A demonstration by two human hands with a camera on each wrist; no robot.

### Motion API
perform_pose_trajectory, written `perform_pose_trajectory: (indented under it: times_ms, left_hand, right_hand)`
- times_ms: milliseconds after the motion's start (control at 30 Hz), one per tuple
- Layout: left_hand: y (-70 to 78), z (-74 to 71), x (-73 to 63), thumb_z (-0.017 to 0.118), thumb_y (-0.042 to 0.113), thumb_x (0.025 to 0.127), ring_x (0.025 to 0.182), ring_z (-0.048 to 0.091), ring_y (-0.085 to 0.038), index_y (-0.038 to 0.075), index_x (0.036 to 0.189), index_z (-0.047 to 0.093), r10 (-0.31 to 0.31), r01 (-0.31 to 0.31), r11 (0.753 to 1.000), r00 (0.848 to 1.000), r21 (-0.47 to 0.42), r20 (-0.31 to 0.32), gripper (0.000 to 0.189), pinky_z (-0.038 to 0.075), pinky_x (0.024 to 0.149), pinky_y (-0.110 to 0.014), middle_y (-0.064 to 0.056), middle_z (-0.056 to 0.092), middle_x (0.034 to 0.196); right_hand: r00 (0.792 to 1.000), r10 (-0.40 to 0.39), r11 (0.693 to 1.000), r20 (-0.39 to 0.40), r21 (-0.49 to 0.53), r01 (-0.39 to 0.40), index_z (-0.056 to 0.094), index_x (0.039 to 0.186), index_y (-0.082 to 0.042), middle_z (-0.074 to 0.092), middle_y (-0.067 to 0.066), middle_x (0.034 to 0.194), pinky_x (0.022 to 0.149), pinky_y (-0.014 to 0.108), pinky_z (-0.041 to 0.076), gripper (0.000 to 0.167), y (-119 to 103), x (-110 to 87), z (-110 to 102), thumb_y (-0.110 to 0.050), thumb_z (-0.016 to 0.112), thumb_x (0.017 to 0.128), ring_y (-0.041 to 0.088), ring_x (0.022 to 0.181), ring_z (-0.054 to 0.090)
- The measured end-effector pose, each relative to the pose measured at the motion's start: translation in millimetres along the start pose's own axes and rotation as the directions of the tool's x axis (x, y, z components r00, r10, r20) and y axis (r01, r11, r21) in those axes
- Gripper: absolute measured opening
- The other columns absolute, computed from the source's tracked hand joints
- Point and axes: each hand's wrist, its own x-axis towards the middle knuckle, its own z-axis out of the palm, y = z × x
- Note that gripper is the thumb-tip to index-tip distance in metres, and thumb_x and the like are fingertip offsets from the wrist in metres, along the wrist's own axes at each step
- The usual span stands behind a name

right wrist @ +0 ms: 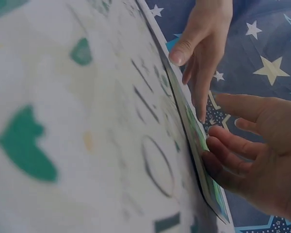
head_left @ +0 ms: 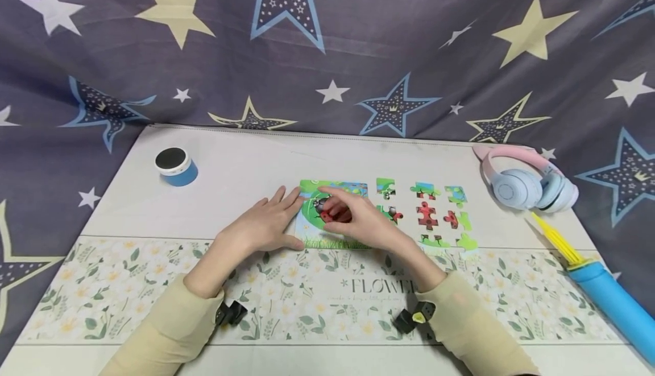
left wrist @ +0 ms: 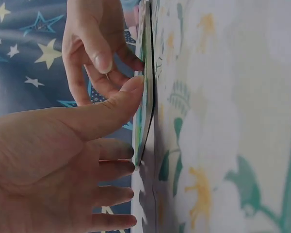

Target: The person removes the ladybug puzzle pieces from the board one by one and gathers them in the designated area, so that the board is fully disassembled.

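Note:
A ladybug picture puzzle board (head_left: 332,244) lies flat on the table, its middle partly hidden by my right hand. My left hand (head_left: 263,227) rests at the board's left edge with fingers extended; in the left wrist view its thumb (left wrist: 114,108) touches the board's edge. Over the picture is my right hand (head_left: 363,219), its fingers loosely bent and its thumb apart from the index finger. In the right wrist view, lower fingers of the right hand (right wrist: 252,155) touch the board (right wrist: 216,194); no piece shows between thumb and index. Loose puzzle pieces (head_left: 426,215) lie to the right.
A blue and white round container with a dark top (head_left: 177,166) stands at the back left. Pink and blue headphones (head_left: 519,187) lie at the back right. Beside them is a blue pump with a yellow nozzle (head_left: 609,293). Behind the table hangs a star-patterned curtain (head_left: 215,69).

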Motion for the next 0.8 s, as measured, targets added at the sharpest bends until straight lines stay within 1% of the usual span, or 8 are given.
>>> perform_pose_trajectory:
  times_ms: [100,233,367,467,633,800]
  left_hand:
    - [-1.3,1.2,0.4,0.068,0.053,0.095,0.161,0.006,-0.044,0.007,0.165,0.02,-0.004,0.004,1.0,1.0,0.011,0.016,0.096,0.019,0.128,-0.065,-0.016,0.006,0.175]
    - [-0.2,0.9,-0.1,0.067,0.053,0.096,0.161,0.006,-0.044,0.01,0.165,0.019,-0.017,0.016,1.0,0.999,0.021,0.039,0.095,0.018,0.128,-0.065,-0.017,0.004,0.174]
    - [0.6,0.6,-0.8,0.067,0.053,0.096,0.16,0.007,-0.045,0.01,0.165,0.019,-0.021,0.02,0.999,0.999,0.028,0.04,0.095,0.019,0.127,-0.066,-0.018,0.004,0.174]
    - [0.5,0.8,-0.5,0.067,0.053,0.096,0.16,0.01,-0.046,0.009,0.165,0.021,-0.011,0.01,0.999,1.0,0.041,0.029,0.094,0.021,0.127,-0.066,-0.017,0.006,0.174]
    - [0.5,1.1,0.7,0.067,0.053,0.095,0.159,0.012,-0.047,0.008,0.165,0.022,-0.001,0.0,0.999,1.0,0.049,0.024,0.095,0.024,0.125,-0.066,-0.017,0.008,0.174]
    - [1.0,1.3,1.5,0.068,0.053,0.094,0.159,0.013,-0.047,0.008,0.165,0.022,-0.003,0.002,0.998,1.0,0.067,0.017,0.096,0.026,0.125,-0.066,-0.016,0.01,0.174]
  right_hand:
    - [1.0,0.001,0.999,0.022,-0.041,0.0,0.04,0.158,-0.011,0.068,0.011,0.128,0.094,0.035,0.061,0.075,-2,-0.3,4,-0.016,0.077,0.094,0.024,0.111,0.069]
    - [1.0,-0.008,0.992,0.023,-0.125,0.01,0.041,0.158,-0.013,0.069,0.009,0.126,0.095,0.035,0.06,0.079,-4,-1.1,7,-0.019,0.081,0.09,0.021,0.11,0.069]
    - [1.0,-0.008,0.98,0.015,-0.197,0.011,0.042,0.157,-0.014,0.071,0.007,0.123,0.095,0.035,0.06,0.082,-7,-0.9,10,-0.021,0.084,0.087,0.019,0.108,0.069]
    - [1.0,0.008,0.971,0.004,-0.24,-0.007,0.044,0.156,-0.015,0.071,0.007,0.122,0.095,0.037,0.06,0.084,-10,-0.7,13,-0.023,0.087,0.085,0.019,0.108,0.069]
    - [0.999,0.024,0.955,-0.022,-0.296,-0.029,0.052,0.151,-0.012,0.072,0.005,0.119,0.093,0.038,0.059,0.078,-13,-0.4,19,-0.024,0.088,0.083,0.018,0.106,0.069]
    - [0.998,0.044,0.952,-0.054,-0.301,-0.058,0.058,0.145,-0.008,0.071,0.005,0.113,0.089,0.038,0.059,0.071,-17,-0.5,23,-0.02,0.089,0.082,0.019,0.101,0.069]
